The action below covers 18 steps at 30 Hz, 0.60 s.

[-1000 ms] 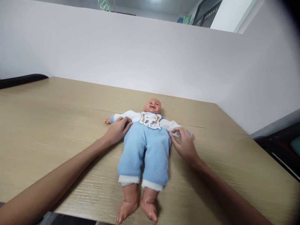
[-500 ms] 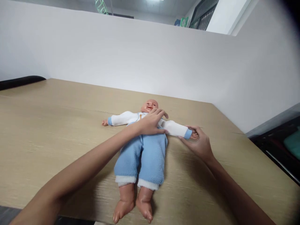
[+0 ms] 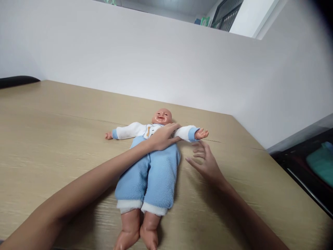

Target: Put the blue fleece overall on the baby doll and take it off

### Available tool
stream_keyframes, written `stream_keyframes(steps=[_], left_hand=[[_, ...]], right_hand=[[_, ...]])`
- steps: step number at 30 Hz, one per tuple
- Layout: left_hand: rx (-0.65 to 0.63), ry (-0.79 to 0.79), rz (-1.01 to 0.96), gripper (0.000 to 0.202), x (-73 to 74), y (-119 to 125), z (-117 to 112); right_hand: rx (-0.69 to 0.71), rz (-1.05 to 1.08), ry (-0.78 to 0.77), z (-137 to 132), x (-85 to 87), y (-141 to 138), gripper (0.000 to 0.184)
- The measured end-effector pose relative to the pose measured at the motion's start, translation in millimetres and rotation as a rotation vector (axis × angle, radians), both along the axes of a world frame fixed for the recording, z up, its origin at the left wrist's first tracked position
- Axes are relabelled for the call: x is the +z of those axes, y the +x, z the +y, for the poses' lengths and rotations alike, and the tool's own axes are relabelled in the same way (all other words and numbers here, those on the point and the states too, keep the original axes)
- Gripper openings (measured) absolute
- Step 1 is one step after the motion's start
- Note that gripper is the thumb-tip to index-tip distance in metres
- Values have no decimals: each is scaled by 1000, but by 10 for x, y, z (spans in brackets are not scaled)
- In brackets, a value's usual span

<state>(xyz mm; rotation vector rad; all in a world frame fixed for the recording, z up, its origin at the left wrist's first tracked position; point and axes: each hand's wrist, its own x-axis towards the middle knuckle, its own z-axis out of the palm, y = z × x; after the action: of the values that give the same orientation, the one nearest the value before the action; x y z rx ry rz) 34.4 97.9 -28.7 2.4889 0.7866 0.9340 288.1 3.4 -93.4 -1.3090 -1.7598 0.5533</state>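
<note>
Doll [image 3: 161, 170] face up, mid-table, head [image 3: 162, 116] toward the far side, bare feet [image 3: 149, 238] toward me and partly cut by the near edge of my view. I have the left hand [image 3: 164, 136] laid across its chest, closed round the top of the right-side sleeve [image 3: 184, 133], thumb on the near side, fingers on the far side. That hand partly hides the white printed bib [image 3: 154, 130]. Right hand [image 3: 207, 163] is held wide, nothing in it, fingers loosely bent just nearer than the blue cuff [image 3: 193, 134]; I can't tell whether a fingertip touches it. Doll's right-side arm points out right, small hand [image 3: 202, 133] uncovered; its left-side arm [image 3: 130, 131] stretches left. Light blue trousers [image 3: 149, 163], white hems [image 3: 130, 205]. Table [image 3: 65, 146] is pale wood grain; white wall [image 3: 130, 66] beyond it. Black object [image 3: 19, 81] at far left, dark one [image 3: 299, 152] with teal fabric [image 3: 321, 163] at right; I can't make out what either is. Small green item [image 3: 205, 21] up past the wall top.
</note>
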Motion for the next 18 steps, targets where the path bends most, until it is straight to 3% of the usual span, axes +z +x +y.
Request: stream_keyframes(steps=[3, 8, 11, 13, 16, 18], left_hand=[[-15, -94, -176, 26, 4, -76, 6], [17, -251, -424, 34, 42, -210, -20], [69, -341, -588, 39, 30, -289, -5], [98, -392, -722, 43, -4, -353, 40], [177, -506, -916, 51, -73, -486, 156], [228, -583, -1000, 59, -108, -596, 242]], right_hand=[[165, -259, 34, -7, -45, -56, 57], [280, -258, 29, -83, -47, -348, 53], [336, -104, -63, -80, -59, -578, 54], [385, 114, -149, -27, -69, -750, 56], [437, 448, -223, 146, -46, -1026, 56], [445, 557, -235, 298, 6, -1212, 52]])
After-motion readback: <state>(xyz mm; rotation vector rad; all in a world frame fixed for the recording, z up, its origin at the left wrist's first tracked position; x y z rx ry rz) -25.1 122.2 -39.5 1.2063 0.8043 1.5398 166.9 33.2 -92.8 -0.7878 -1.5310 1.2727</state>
